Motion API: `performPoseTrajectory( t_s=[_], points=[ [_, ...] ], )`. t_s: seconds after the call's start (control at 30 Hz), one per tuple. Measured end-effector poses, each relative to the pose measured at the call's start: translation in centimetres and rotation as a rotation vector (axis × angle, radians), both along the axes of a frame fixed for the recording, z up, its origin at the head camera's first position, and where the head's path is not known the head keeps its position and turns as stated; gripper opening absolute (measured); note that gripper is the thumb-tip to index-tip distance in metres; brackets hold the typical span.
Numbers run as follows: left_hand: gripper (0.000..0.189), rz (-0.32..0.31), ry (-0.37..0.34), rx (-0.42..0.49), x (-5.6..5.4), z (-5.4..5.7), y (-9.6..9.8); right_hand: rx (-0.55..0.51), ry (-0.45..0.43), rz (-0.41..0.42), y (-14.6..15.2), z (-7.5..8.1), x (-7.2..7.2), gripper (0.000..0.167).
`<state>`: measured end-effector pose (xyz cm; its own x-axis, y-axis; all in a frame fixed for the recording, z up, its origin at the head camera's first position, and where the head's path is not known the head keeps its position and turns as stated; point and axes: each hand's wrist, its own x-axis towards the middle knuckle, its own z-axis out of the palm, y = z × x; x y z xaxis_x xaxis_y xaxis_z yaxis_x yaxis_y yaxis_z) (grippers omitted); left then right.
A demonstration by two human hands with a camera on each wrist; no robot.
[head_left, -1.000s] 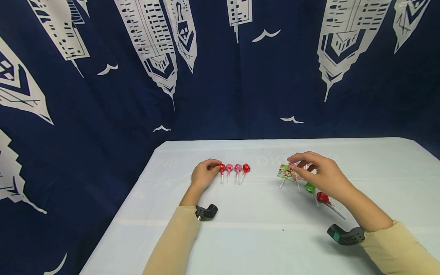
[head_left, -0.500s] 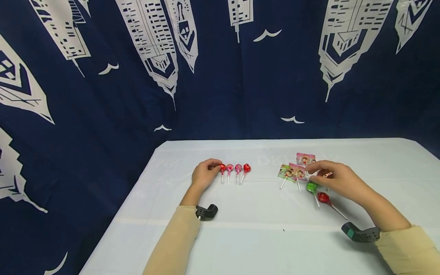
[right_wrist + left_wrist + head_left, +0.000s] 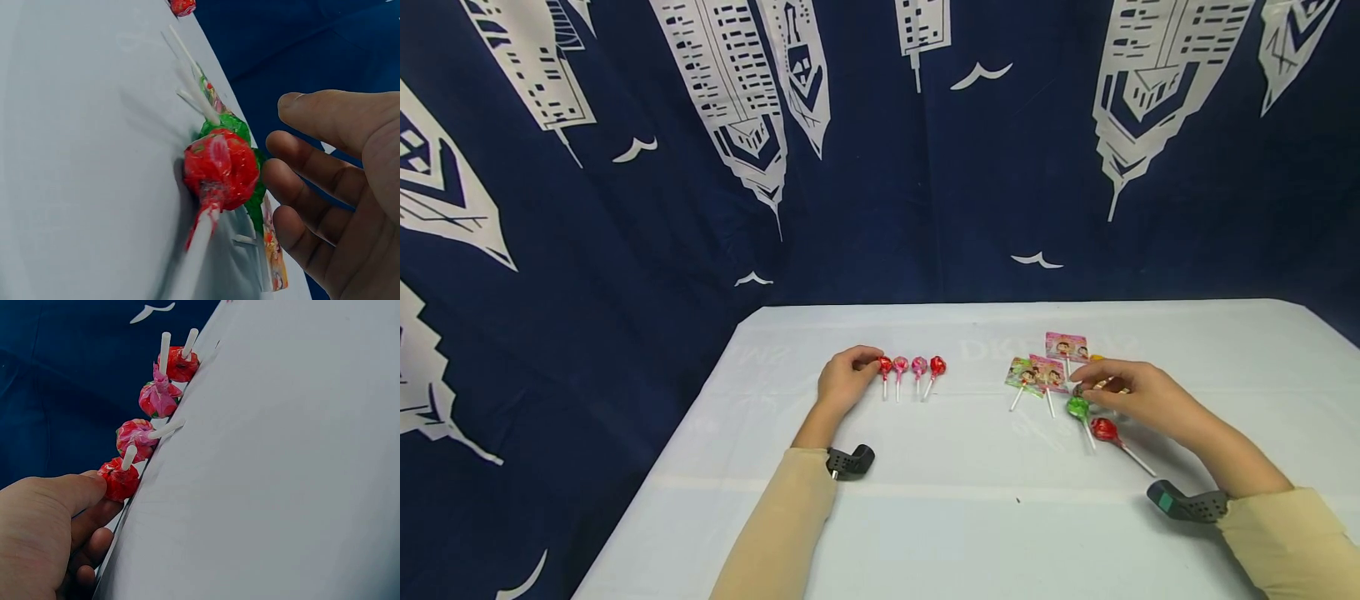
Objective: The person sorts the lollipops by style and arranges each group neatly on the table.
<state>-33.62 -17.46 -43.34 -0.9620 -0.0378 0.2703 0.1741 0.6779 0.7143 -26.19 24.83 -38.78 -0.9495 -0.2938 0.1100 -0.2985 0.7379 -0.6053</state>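
Observation:
In the head view, a row of red and pink lollipops stands out on the white table, sticks toward me. My left hand [image 3: 848, 383] pinches the leftmost red lollipop [image 3: 885, 366] by its wrapped head; in the left wrist view, thumb and index finger meet that red lollipop [image 3: 119, 478]. My right hand [image 3: 1138, 396] hovers over the right-hand group, fingers loosely bent. Its fingertips are close to a green lollipop [image 3: 1078, 408]. The right wrist view shows a gap between thumb and fingers, with a red lollipop [image 3: 222, 169] in front. Whether the fingertips touch anything is unclear.
Flat-wrapped lollipops, one green [image 3: 1023, 377] and two pink [image 3: 1049, 374], lie left of my right hand. A red lollipop [image 3: 1105, 430] lies nearer me. Something yellow [image 3: 1097, 357] is partly hidden behind the hand. A dark blue printed curtain [image 3: 887, 208] hangs behind the white table [image 3: 925, 525].
My right hand has moved right, off the flat-wrapped lollipops, uncovering the pink ones; lately it has barely shifted. The yellow thing now shows behind it. My left hand stays put.

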Motion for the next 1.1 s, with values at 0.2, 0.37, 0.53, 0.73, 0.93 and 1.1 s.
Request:
performPoseTrajectory(
  t_s=[0.2,0.37,0.53,0.73,0.93,1.1],
  points=[
    [0.016,-0.001,-0.005,0.0,0.0,0.0,0.1,-0.029,0.011,0.018,-0.2,-0.2,0.1,0.028],
    [0.016,-0.004,0.003,0.013,0.0,-0.1,0.1,-0.022,0.039,0.026,-0.3,-0.4,0.2,0.024],
    [0.016,-0.012,0.009,0.011,-0.1,-0.1,0.1,0.012,0.059,0.022,-0.4,-0.5,0.3,0.023],
    [0.016,-0.007,-0.001,0.016,-0.1,-0.1,0.0,0.011,0.043,0.057,-0.3,-0.8,0.4,0.024],
    [0.016,-0.01,0.006,0.009,-0.1,-0.1,0.0,-0.02,0.042,0.085,-0.3,-1.1,0.4,0.024],
    [0.016,-0.007,0.005,0.008,-0.1,-0.1,0.0,-0.034,0.073,0.107,-0.7,-1.5,0.4,0.026]
  ],
)
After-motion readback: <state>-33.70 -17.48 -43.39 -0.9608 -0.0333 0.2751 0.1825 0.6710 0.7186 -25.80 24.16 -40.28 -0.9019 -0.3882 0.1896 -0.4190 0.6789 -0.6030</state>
